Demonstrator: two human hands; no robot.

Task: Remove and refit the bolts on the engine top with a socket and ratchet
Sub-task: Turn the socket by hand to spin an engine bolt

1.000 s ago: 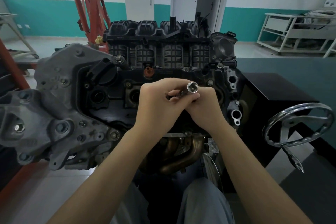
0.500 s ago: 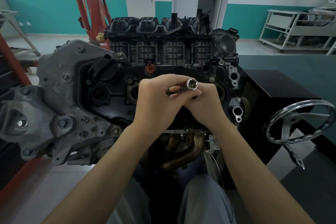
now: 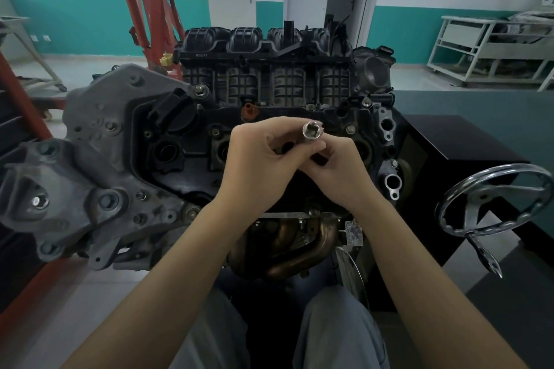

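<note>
Above the middle of the engine (image 3: 269, 141), both of your hands are raised together, fingers meeting around a shiny metal socket (image 3: 311, 130). Your left hand (image 3: 254, 168) has its grip curled around the socket's shaft from the left, thumb and fingertips pinching it. Your right hand (image 3: 338, 171) closes on the lower end from the right; whatever it holds there, perhaps the ratchet, is hidden behind your fingers. The socket's open end faces up toward you, with a square recess visible inside, and it is clear of the engine, touching no bolt.

The engine top lies just below and beyond your hands, dark, with several round wells and small bolt heads, one bolt (image 3: 350, 129) sitting just right of the socket. To judge from this, you are readying the tool rather than turning anything. Some bolts appear seated; whether any have been loosened or refitted cannot be told. A chrome handwheel (image 3: 491, 201) stands well apart on your right.
</note>
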